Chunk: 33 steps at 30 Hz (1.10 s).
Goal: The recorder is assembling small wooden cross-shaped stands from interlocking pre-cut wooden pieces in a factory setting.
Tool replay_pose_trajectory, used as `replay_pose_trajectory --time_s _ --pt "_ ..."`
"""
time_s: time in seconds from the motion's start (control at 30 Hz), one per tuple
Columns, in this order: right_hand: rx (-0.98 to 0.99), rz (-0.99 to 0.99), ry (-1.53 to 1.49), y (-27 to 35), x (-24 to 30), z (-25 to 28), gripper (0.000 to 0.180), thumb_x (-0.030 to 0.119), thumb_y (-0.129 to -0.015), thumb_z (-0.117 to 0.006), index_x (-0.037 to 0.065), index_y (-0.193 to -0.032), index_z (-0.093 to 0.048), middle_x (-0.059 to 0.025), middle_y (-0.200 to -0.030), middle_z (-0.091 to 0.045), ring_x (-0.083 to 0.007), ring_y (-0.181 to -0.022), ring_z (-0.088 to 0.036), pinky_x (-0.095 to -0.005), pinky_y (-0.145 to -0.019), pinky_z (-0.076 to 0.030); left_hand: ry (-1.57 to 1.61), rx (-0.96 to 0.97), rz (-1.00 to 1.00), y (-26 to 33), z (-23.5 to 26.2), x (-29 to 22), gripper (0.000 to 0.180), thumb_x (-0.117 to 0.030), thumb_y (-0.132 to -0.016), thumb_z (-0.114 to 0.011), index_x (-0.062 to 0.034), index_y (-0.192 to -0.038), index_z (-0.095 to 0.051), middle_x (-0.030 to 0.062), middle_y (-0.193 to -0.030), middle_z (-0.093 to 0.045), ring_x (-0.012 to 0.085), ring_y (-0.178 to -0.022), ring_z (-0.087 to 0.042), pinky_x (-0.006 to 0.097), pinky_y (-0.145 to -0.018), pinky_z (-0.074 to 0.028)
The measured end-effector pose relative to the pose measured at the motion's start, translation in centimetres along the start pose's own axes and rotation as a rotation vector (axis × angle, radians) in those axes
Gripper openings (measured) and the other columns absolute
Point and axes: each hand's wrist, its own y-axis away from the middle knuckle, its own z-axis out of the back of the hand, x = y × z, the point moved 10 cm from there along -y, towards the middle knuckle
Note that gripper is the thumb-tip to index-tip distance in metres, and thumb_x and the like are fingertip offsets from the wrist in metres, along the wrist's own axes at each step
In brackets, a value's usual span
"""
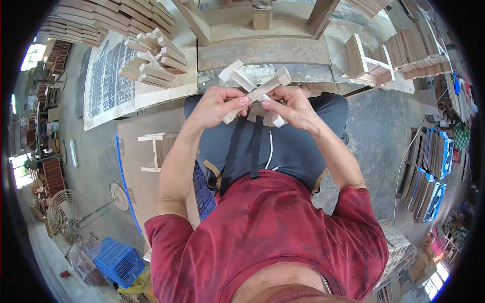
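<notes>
Two pale wooden sticks (256,93) cross each other just above my lap. My left hand (218,104) grips the lower end of the stick that slants up to the right. My right hand (289,105) pinches the crossing stick near the middle, its fingers curled around the wood. Both hands sit close together over my dark trousers, in front of a low wooden bench (262,50).
A heap of short wooden blocks (151,63) lies on a board to the left. More stacked wooden slats (414,50) stand at the right, with a small assembled frame (366,63). A small wooden stool frame (154,151), a fan (68,212) and a blue crate (118,260) are on the floor to the left.
</notes>
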Motion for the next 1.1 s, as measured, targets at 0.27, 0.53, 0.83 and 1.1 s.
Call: replay_pose_trajectory --time_s 0.27,0.53,0.83,1.1 --pt "0.02 0.111 -0.159 -2.6 -0.7 0.1 0.024 0.021 -0.096 -0.073 -0.002 -0.105 -0.072 -0.0011 -0.081 -0.068 -0.0062 -0.071 -0.059 -0.0233 -0.063 -0.045 0.208 -0.117 -0.013 -0.8 1.6 0.7 0.032 -0.032 -0.098 -0.07 -0.0007 -0.099 -0.077 0.0056 -0.079 -0.073 0.011 -0.074 -0.068 0.026 -0.065 -0.053" --pt "-0.004 0.11 -0.174 -3.1 0.0 0.5 0.022 0.019 -0.096 -0.07 -0.003 -0.098 -0.071 -0.0019 -0.078 -0.069 -0.0061 -0.071 -0.06 -0.0229 -0.065 -0.045 0.188 -0.114 0.005 -1.6 2.2 0.1 0.032 -0.033 -0.097 -0.07 -0.0018 -0.1 -0.077 0.0066 -0.083 -0.074 0.0126 -0.076 -0.07 0.028 -0.063 -0.055" --pt "-0.064 0.067 -0.378 -4.2 -1.9 0.9 0.017 0.018 -0.094 -0.072 0.003 -0.088 -0.072 -0.0001 -0.073 -0.067 -0.0055 -0.065 -0.057 -0.0214 -0.058 -0.04 0.21 -0.054 0.101 -2.7 2.4 0.1 0.031 -0.031 -0.098 -0.069 -0.0008 -0.103 -0.075 0.0064 -0.082 -0.074 0.0139 -0.074 -0.071 0.027 -0.061 -0.056" --pt "-0.132 0.042 -0.482 -4.5 -3.0 1.7 0.016 0.017 -0.094 -0.071 0.003 -0.088 -0.071 -0.0025 -0.071 -0.066 -0.0077 -0.06 -0.057 -0.0234 -0.054 -0.041 0.189 -0.014 0.187 -4.0 2.6 0.5 0.036 -0.033 -0.097 -0.069 0.0024 -0.101 -0.074 0.0098 -0.08 -0.074 0.0152 -0.068 -0.07 0.026 -0.055 -0.054"
